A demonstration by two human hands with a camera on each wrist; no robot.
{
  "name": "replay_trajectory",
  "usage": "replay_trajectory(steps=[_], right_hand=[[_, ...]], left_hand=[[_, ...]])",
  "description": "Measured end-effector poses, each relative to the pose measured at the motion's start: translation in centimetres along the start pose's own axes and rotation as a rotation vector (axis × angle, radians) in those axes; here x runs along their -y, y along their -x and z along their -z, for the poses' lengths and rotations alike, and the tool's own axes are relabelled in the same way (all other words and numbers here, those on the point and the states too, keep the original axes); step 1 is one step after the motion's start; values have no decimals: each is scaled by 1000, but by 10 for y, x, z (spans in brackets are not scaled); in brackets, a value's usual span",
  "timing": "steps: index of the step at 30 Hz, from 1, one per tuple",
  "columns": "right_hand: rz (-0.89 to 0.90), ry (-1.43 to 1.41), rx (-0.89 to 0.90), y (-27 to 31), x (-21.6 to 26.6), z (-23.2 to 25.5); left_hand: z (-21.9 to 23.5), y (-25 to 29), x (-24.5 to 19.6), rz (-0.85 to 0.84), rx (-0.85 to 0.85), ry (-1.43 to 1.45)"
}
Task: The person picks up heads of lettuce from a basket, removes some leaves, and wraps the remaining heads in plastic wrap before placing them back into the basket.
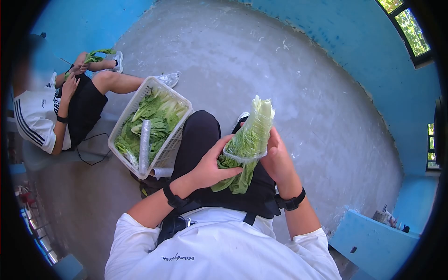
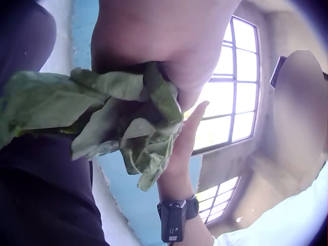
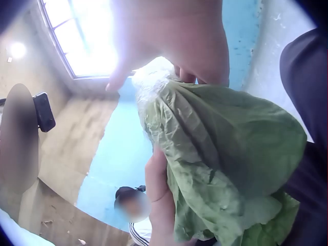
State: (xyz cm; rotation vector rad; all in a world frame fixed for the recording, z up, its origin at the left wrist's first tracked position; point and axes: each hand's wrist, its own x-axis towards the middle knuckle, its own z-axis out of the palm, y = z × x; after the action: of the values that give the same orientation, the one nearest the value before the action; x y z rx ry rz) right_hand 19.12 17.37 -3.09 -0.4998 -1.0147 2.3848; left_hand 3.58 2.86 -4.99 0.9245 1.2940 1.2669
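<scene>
A bunch of lettuce (image 1: 252, 135), its pale stalks up and its green leaves hanging down, is wrapped round its upper part in clear plastic film. My left hand (image 1: 211, 167) grips it from the left, thumb across the front below the film's edge and fingers behind. On the other side my right hand (image 1: 277, 161) rests against the wrapped part, its fingers fairly straight and pointing up. Loose leaf ends (image 2: 128, 113) fill the left wrist view below the palm. In the right wrist view the crinkled film (image 3: 154, 84) shows around the stalks close to the right hand.
A white plastic crate (image 1: 183, 122) of leafy greens stands by my left knee, with a roll of plastic film (image 1: 145, 145) lying on top. Another roll (image 1: 162, 172) lies beside the crate. Past it sits another person (image 1: 46, 107) holding greens. A blue ledge (image 1: 368, 242) is at right.
</scene>
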Motion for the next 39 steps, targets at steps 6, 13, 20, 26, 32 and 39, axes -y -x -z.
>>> replay_trajectory(steps=[6, 13, 20, 26, 32, 39], right_hand=[[-114, 107, -119, 1, -3, 8], [-231, 380, -243, -3, 14, -30], [-46, 662, -80, 8, 17, -27], [105, 794, -171, 12, 10, -14], [400, 1193, -13, 4, 18, -40], [258, 929, -49, 11, 7, -20]], left_hand=[[8, 8, -14, -69, 147, -121], [15, -8, -13, -17, -37, 70], [27, -6, -23, 221, -23, 738], [27, 0, -7, 188, 3, 815], [14, -2, -6, 93, -24, 491], [13, 4, -8, 167, -56, 647]])
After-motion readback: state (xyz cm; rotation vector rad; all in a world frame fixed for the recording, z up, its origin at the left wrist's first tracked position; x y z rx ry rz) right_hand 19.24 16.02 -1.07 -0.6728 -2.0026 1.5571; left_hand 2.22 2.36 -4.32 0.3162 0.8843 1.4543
